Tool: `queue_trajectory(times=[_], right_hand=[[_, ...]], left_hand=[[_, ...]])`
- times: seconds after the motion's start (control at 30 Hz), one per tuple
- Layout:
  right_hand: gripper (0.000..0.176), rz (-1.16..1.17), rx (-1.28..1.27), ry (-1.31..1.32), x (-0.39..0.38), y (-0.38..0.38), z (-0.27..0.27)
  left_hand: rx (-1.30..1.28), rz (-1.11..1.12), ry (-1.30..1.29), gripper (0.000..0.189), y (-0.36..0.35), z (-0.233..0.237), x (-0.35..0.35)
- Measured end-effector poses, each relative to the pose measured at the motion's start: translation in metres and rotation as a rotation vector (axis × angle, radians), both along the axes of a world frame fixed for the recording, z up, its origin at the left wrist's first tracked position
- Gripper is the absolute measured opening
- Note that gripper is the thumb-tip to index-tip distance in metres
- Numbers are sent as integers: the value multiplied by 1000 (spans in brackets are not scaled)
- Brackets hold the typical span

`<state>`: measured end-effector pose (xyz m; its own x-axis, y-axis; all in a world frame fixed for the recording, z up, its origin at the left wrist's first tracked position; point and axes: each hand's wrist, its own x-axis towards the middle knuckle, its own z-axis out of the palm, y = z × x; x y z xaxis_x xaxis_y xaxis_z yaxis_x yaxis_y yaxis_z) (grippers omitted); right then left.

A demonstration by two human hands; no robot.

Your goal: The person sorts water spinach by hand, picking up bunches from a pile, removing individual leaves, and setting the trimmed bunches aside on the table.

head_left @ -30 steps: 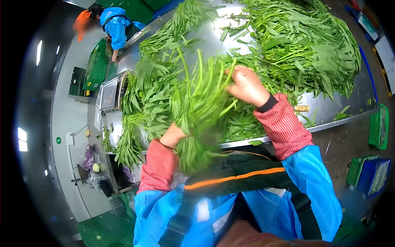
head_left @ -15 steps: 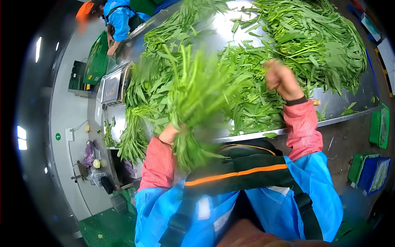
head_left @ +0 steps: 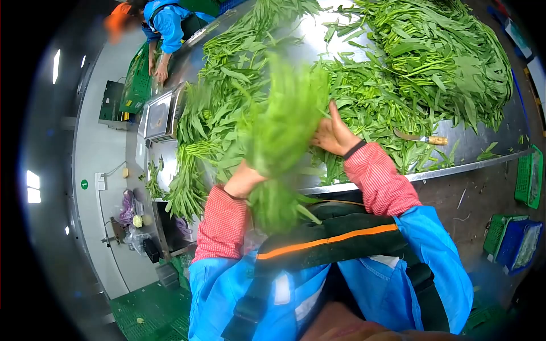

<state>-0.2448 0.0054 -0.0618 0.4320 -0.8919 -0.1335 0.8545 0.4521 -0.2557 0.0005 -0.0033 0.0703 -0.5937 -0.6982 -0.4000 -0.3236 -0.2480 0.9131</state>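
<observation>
My left hand (head_left: 245,179) is closed round a bunch of water spinach (head_left: 284,125), held upright over the table's near edge and smeared by motion. My right hand (head_left: 336,134) is open at the bunch's right side, thumb raised and palm turned towards it. Whether its fingertips touch the stems cannot be made out. Loose water spinach (head_left: 369,108) lies on the steel table (head_left: 478,145) beyond that hand. To the right, a curved knife (head_left: 437,140) with a wooden handle rests near the front edge.
A large pile of water spinach (head_left: 449,62) covers the far right. A weighing scale (head_left: 159,116) stands at the left, near a green crate (head_left: 136,82). Another person in a blue jacket (head_left: 168,25) leans over the far left end. More crates (head_left: 515,241) sit on the floor at right.
My right hand has come left and down from above the loose greens to the bunch, its fingers opening out. The knife's blade is now uncovered. The bunch has shifted slightly right in my left hand.
</observation>
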Motion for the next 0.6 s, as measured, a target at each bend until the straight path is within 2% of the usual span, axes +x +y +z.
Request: queue_trajectory(times=[0.03,0.07,0.1,0.17,0.2,0.27,0.3,0.33,0.43,0.47,0.57,0.6], right_hand=[[87,-225,-96,-80,11,-2,6],[93,-213,-56,-58,11,-6,-3],[98,-202,-14,-36,9,-10,-4],[99,-170,32,-71,-6,-17,-8],[99,-154,55,-89,-13,-21,-7],[98,-131,-208,-204,-23,-31,-23],[98,-119,-340,-263,-25,-32,-24],[100,-75,-318,-341,-29,-32,-23],[97,-79,-595,-455,-30,-41,-41],[91,-166,-571,-351,-31,-41,-48],[76,-189,-519,-337,-36,-47,-79],[70,-282,-390,-139,-38,-44,-84]], left_hand=[[-82,-112,-67,45,2,2,-12],[-586,-337,-344,41,3,-7,-17],[-772,-380,-460,54,11,1,-31],[-922,-242,-728,72,23,-16,-36],[-945,-292,-783,76,24,-23,-37],[-993,-394,-894,84,26,-33,-38],[-961,-401,-883,85,26,-34,-39],[-931,-407,-871,87,26,-34,-42],[-755,-381,-774,94,23,-32,-48],[-682,-367,-730,97,21,-32,-50],[-752,-341,-556,105,14,-56,-47],[-659,-325,-544,112,11,-63,-49]])
